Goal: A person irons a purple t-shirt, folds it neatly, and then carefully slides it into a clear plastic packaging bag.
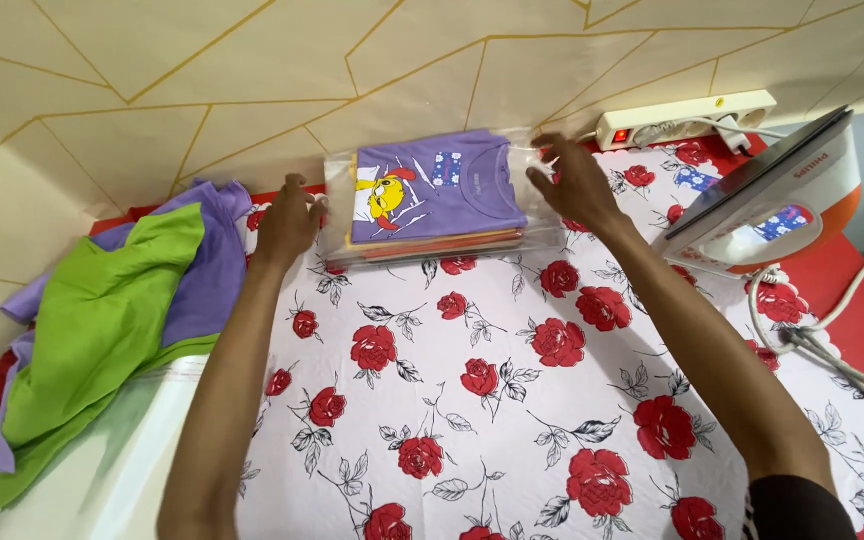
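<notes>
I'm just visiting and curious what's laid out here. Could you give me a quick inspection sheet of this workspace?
Surface: white cloth with red roses spread flat over a red base.
Job's things: clear plastic bag holding a stack of folded shirts, a purple one with a yellow cartoon print on top.
Clutter: loose green and purple garments heaped at the left edge.
Hands: left hand grips the bag's left edge; right hand holds its right edge.
Cables: the iron's cord trails over the right side; power strip at the wall.
Surroundings: iron standing on its heel; cream wall with gold lines.
</notes>
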